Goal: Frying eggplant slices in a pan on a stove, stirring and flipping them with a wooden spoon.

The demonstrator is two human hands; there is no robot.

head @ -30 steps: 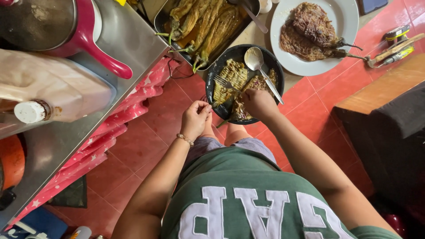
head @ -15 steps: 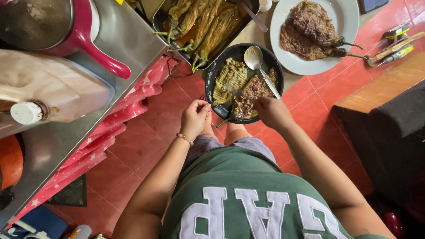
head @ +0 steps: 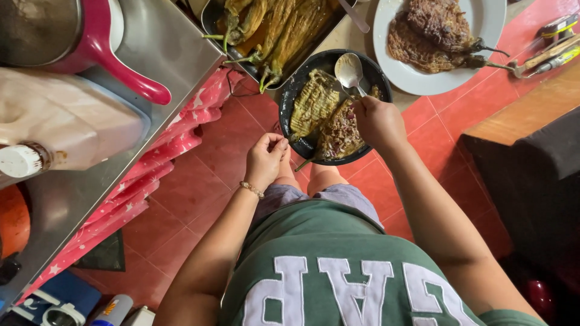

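Head view: person crouched over food set on the red tiled floor (head: pixel 199 181).
Right hand (head: pixel 377 124): grip closed on a utensil at the rim of the black plate (head: pixel 289 99); which utensil is hidden under the hand. Spoon (head: pixel 349 71) lies in the plate just beyond the knuckles.
Left hand (head: pixel 266 158): fingers curled shut at the plate's near edge; can't tell if it pinches the rim or only touches it.
Plate contents: two flattened eggplants (head: pixel 314 105), coated, stems pointing toward the knees.
Nearby: tray of peeled eggplants (head: pixel 272 30) touching the plate's far side; white plate (head: pixel 492 42) with fried ones to the right.
Risk 1: pressing down near the rim could tip the plate and spill the coating onto the floor.
Risk 2: soft eggplant could tear at the stem if lifted by one end.
Risk 3: an elbow swing could knock the white plate or the tools (head: pixel 553 45) beside it.
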